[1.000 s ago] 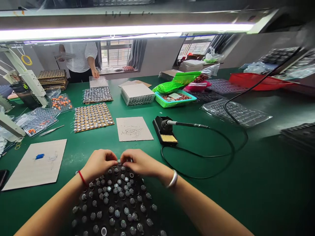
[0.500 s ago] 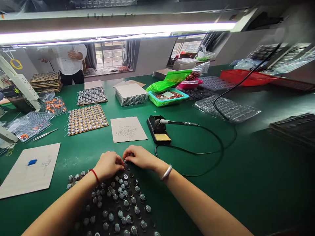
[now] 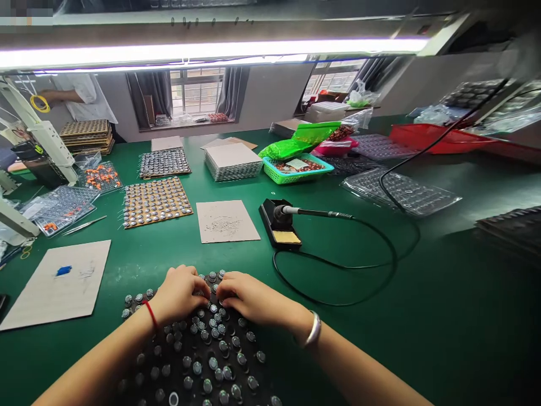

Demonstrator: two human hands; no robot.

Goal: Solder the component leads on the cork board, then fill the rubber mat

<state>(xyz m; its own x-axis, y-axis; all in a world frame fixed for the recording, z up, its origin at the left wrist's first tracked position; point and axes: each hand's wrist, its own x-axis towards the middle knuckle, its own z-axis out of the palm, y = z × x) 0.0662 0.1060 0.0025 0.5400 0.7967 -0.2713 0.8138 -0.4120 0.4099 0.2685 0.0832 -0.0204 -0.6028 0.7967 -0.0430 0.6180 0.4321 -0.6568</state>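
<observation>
In front of me lies a dark board [image 3: 194, 389] set with many small round silver-topped parts [image 3: 212, 363], some in its holes and some loose in a cluster. Over its far end my left hand [image 3: 181, 293], with a red cord at the wrist, has its fingers curled and thumb drawn in. Facing it across a narrow gap is my right hand [image 3: 249, 296], a silver bangle on its wrist, fingers bent down onto the board's far right edge. Both sets of fingertips are among the round parts; whatever they pinch is hidden or too small to make out.
A soldering iron [image 3: 289, 210] rests in its stand [image 3: 270, 225], its cable looping right. Cardboard sheets [image 3: 228, 208] [image 3: 95, 287] lie beyond and left. Filled boards [image 3: 158, 203], a green basket [image 3: 291, 175] and plastic trays [image 3: 401, 192] stand farther back. A person [image 3: 84, 96] is behind the bench.
Both hands have drawn slightly nearer to me along the board, uncovering round parts at its far edge. The camera has turned a little left. The person behind has shifted and turned.
</observation>
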